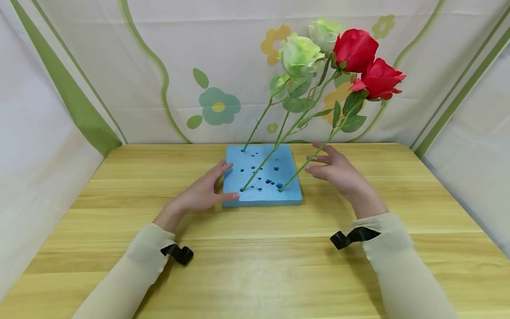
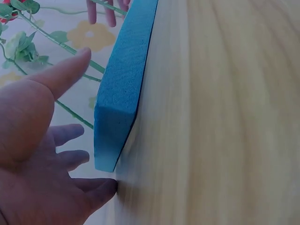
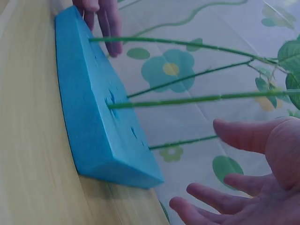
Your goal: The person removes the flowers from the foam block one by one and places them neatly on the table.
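A blue foam block (image 1: 263, 201) with many small holes lies flat on the table. Rising from it near its corners are two red roses (image 1: 356, 50) and two pale green roses (image 1: 299, 56), their stems leaning right. At the block's left edge is my left hand (image 1: 203, 190), thumb and fingers spread, with the thumb tip over the front left corner. My right hand (image 1: 338, 170) hovers off the block's right side beside the front right rose stem (image 1: 307, 165). Its fingers are parted and hold nothing; in the right wrist view the palm (image 3: 286, 154) faces the stems.
The wooden table (image 1: 255, 274) runs to a white cloth backdrop (image 1: 151, 115) printed with flowers, close behind the block. White cloth also hangs at both sides. A black wrist camera (image 1: 179, 254) sits on the left sleeve, another black camera (image 1: 350, 238) on the right.
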The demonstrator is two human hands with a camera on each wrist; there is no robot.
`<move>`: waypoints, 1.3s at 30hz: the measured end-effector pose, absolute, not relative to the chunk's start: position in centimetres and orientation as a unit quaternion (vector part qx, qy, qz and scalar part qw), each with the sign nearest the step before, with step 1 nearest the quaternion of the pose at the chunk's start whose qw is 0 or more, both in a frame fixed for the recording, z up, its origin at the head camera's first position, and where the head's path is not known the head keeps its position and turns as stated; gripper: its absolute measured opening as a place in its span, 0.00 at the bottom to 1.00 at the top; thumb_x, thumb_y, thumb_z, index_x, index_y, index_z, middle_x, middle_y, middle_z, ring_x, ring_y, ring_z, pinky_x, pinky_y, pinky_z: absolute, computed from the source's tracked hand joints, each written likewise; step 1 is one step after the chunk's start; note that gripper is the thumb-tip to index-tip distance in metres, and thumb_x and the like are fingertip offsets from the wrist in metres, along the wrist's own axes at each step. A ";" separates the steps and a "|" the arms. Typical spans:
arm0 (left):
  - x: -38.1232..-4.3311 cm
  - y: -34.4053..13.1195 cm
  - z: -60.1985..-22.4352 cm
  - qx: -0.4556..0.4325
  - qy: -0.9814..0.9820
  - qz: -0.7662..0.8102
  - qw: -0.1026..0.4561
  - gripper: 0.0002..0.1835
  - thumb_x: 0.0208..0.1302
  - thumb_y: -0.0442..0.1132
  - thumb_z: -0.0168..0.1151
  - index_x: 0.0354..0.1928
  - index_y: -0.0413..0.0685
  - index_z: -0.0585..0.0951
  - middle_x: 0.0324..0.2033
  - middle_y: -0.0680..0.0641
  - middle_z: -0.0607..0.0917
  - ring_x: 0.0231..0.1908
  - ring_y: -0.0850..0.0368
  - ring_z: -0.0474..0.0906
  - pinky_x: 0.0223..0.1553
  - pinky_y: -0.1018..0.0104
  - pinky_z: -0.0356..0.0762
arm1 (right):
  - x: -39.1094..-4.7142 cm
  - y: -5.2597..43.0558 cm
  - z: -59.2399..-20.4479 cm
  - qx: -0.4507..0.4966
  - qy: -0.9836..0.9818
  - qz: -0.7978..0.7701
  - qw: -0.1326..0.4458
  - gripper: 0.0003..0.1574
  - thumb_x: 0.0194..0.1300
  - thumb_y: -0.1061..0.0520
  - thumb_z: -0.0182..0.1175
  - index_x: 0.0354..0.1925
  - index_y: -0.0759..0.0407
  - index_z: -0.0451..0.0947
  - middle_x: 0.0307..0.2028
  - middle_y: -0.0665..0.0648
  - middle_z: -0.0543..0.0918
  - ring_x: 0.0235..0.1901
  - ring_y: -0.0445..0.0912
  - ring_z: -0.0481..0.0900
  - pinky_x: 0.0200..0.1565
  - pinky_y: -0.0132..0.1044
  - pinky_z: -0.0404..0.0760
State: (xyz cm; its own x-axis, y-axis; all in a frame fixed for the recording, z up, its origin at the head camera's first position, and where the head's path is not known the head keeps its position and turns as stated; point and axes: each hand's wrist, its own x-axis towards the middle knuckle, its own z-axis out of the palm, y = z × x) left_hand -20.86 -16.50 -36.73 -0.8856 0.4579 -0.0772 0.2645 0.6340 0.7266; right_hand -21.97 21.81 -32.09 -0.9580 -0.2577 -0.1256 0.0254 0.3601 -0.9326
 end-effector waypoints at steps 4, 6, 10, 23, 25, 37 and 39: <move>-20.7 -16.3 -36.7 0.210 0.902 0.355 0.129 0.54 0.70 0.58 0.70 0.87 0.51 0.50 0.87 0.44 0.41 0.86 0.39 0.39 0.83 0.35 0.45 | -22.0 20.8 -32.5 -0.103 0.810 -0.561 0.134 0.45 0.74 0.61 0.63 0.83 0.53 0.59 0.73 0.66 0.75 0.70 0.59 0.77 0.70 0.49 0.74; -20.6 -16.3 -36.7 0.208 0.904 0.350 0.131 0.53 0.71 0.57 0.70 0.87 0.51 0.51 0.87 0.44 0.41 0.86 0.39 0.38 0.83 0.35 0.45 | -22.0 20.4 -32.6 -0.122 0.806 -0.561 0.143 0.41 0.74 0.64 0.62 0.80 0.56 0.64 0.71 0.65 0.78 0.67 0.59 0.81 0.67 0.44 0.78; -20.5 -16.2 -36.5 0.207 0.906 0.346 0.131 0.52 0.71 0.56 0.70 0.86 0.51 0.51 0.87 0.45 0.41 0.86 0.40 0.38 0.83 0.35 0.46 | -21.8 19.8 -32.8 -0.164 0.790 -0.570 0.152 0.34 0.75 0.66 0.61 0.75 0.64 0.70 0.67 0.69 0.81 0.64 0.59 0.85 0.60 0.35 0.85; -20.3 -16.1 -36.5 0.206 0.905 0.343 0.144 0.52 0.72 0.56 0.69 0.87 0.50 0.50 0.87 0.46 0.39 0.86 0.40 0.37 0.83 0.35 0.46 | -21.7 18.8 -33.0 -0.143 0.791 -0.583 0.119 0.14 0.73 0.60 0.68 0.52 0.68 0.82 0.47 0.59 0.91 0.47 0.46 0.92 0.55 0.39 0.88; -20.3 -16.3 -36.6 0.203 0.905 0.344 0.144 0.52 0.72 0.56 0.69 0.87 0.50 0.50 0.87 0.46 0.39 0.86 0.40 0.37 0.83 0.34 0.46 | -21.9 18.7 -32.9 -0.142 0.788 -0.587 0.117 0.15 0.73 0.59 0.68 0.51 0.68 0.82 0.46 0.58 0.91 0.47 0.47 0.92 0.54 0.39 0.89; -20.4 -16.7 -36.6 0.201 0.907 0.343 0.141 0.52 0.72 0.56 0.69 0.87 0.50 0.50 0.87 0.46 0.39 0.86 0.40 0.37 0.83 0.34 0.46 | -22.1 18.9 -31.9 -0.148 0.759 -0.629 0.082 0.12 0.74 0.61 0.67 0.49 0.68 0.77 0.47 0.57 0.89 0.47 0.46 0.92 0.55 0.43 0.89; -20.3 -16.7 -36.6 0.202 0.906 0.344 0.140 0.52 0.73 0.56 0.69 0.87 0.50 0.50 0.87 0.46 0.39 0.86 0.39 0.37 0.83 0.33 0.47 | -22.1 18.8 -31.9 -0.147 0.752 -0.638 0.077 0.11 0.74 0.62 0.66 0.48 0.68 0.77 0.46 0.57 0.88 0.46 0.46 0.92 0.54 0.43 0.89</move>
